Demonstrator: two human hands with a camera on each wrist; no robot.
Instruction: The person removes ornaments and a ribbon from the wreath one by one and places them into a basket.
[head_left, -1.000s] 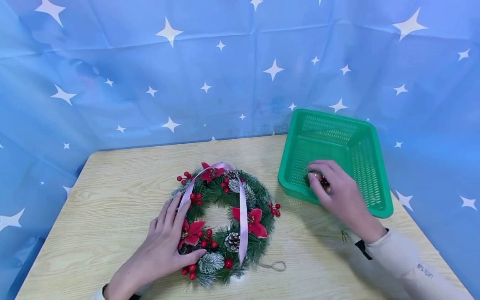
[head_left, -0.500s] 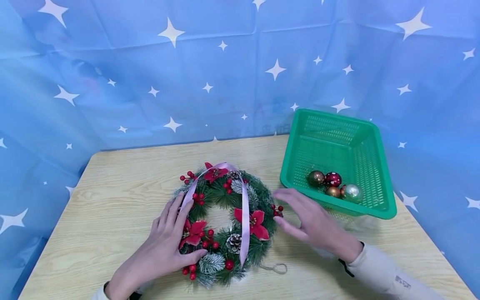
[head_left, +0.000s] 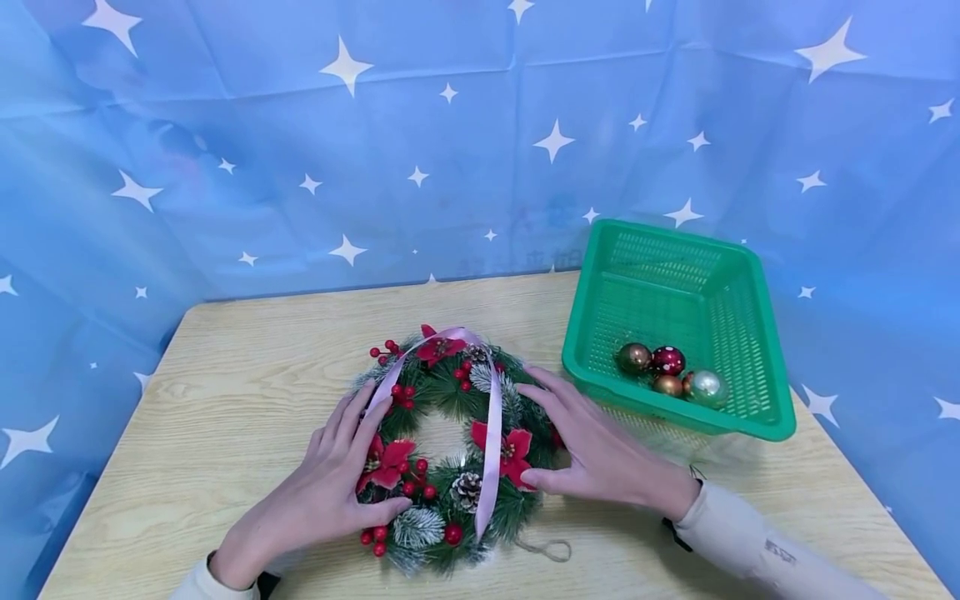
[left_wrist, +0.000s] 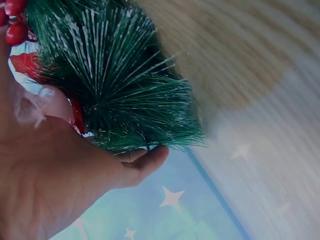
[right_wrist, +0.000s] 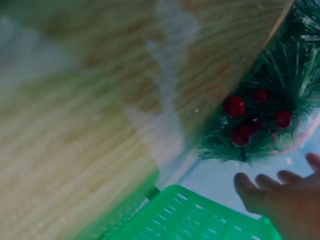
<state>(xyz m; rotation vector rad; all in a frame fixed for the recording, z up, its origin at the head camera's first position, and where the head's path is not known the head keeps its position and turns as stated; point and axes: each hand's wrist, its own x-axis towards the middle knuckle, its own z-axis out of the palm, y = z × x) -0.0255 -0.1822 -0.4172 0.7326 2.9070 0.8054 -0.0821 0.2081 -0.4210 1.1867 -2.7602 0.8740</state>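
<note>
A green Christmas wreath (head_left: 450, 392) lies on the wooden table, with red flowers, red berries, pine cones and frosted sprigs. A pale lilac ribbon (head_left: 492, 450) loops over it. My left hand (head_left: 318, 487) holds the wreath's left side, its thumb over the front sprigs; the left wrist view shows a fingertip at the pine needles' edge. My right hand (head_left: 600, 446) lies over the wreath's right side, fingers extended and spread, thumb near a red flower (head_left: 513, 454). In the right wrist view its fingers (right_wrist: 250, 192) look loosely bent, holding nothing, close to berries (right_wrist: 234, 107).
A green plastic basket (head_left: 581, 333) stands at the table's right rear. Several shiny baubles, one of them silver (head_left: 707, 388), lie in its front part. A thin twine loop (head_left: 551, 548) sticks out at the wreath's front. A blue star-patterned cloth (head_left: 420, 108) hangs behind.
My right hand has come out of the basket and moved left to the wreath's right side, uncovering the baubles. My left hand has stayed on the wreath, which has shifted very slightly.
</note>
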